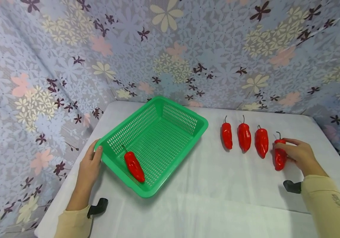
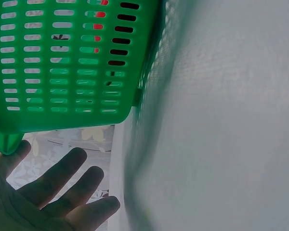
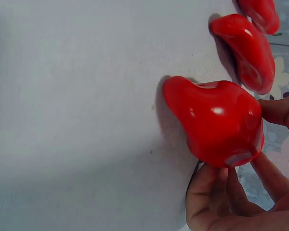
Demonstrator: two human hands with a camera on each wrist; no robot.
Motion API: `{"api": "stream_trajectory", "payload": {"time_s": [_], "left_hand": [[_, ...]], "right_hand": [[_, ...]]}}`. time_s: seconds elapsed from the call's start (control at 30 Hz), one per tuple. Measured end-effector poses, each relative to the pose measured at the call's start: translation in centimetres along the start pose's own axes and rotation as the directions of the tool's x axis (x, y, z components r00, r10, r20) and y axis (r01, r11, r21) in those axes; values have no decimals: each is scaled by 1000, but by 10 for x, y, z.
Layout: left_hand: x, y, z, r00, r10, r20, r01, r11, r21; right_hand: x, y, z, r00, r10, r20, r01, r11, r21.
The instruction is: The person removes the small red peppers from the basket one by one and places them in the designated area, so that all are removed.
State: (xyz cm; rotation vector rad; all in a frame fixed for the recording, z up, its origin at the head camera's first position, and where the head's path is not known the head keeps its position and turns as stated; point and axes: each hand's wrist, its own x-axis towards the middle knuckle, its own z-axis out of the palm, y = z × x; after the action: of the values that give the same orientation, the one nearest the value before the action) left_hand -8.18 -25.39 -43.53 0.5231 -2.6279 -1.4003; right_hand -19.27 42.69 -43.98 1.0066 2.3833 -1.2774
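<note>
Held pepper (image 1: 280,155): glossy red, plump, dark curled stem
Right hand (image 1: 299,153): grip pinching held pepper on worktop (image 1: 211,185)
Left hand (image 1: 89,167): fingers straight, resting against green basket (image 1: 201,124)

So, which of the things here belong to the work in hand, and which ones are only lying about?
In the work:
- green slotted plastic basket, left hand on its corner
- glossy red pepper inside the basket
- red pepper gripped by the right hand
- three more red peppers in a row

Lying about:
- white table cloth
- flowered fabric backdrop
</note>
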Motion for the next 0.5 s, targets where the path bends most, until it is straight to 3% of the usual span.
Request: {"api": "stream_trajectory", "payload": {"time_s": [0.5], "left_hand": [[0, -2, 1, 1000, 18, -9, -18, 1000, -2]], "right_hand": [[-7, -4, 0, 999, -42, -11, 42, 998, -46]]}}
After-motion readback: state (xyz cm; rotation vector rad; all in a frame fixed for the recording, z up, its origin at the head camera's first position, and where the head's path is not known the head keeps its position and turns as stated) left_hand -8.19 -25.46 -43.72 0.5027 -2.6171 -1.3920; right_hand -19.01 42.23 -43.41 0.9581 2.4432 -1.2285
